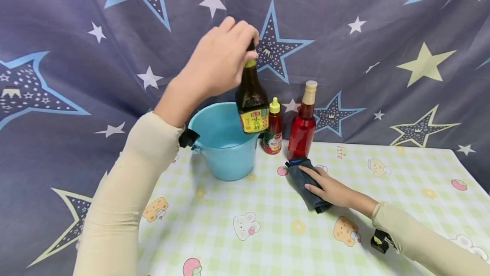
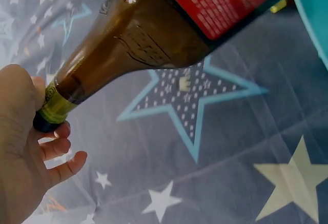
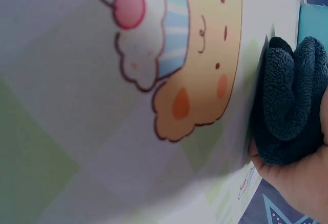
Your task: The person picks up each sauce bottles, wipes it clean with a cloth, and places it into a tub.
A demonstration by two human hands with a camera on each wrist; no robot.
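Note:
My left hand (image 1: 226,55) grips a dark brown soy sauce bottle (image 1: 252,93) by its neck and cap, raised and slightly tilted. The bottle has a yellow label, and in the head view its base overlaps the right rim of a light blue bucket (image 1: 229,161). In the left wrist view, the thumb and fingers close round the capped end (image 2: 54,106). My right hand (image 1: 329,186) holds a folded dark grey-blue cloth (image 1: 306,182) down on the table. From the right wrist, the folds of this fluffy cloth (image 3: 287,101) show between the thumb and fingers.
A red sauce bottle with a yellow nozzle cap (image 1: 273,133) stands right of the bucket. Beside it is a taller bottle of red liquid (image 1: 302,133), close behind the cloth. A checked cloth covers the table (image 1: 283,242); a starry curtain (image 1: 329,8) hangs behind.

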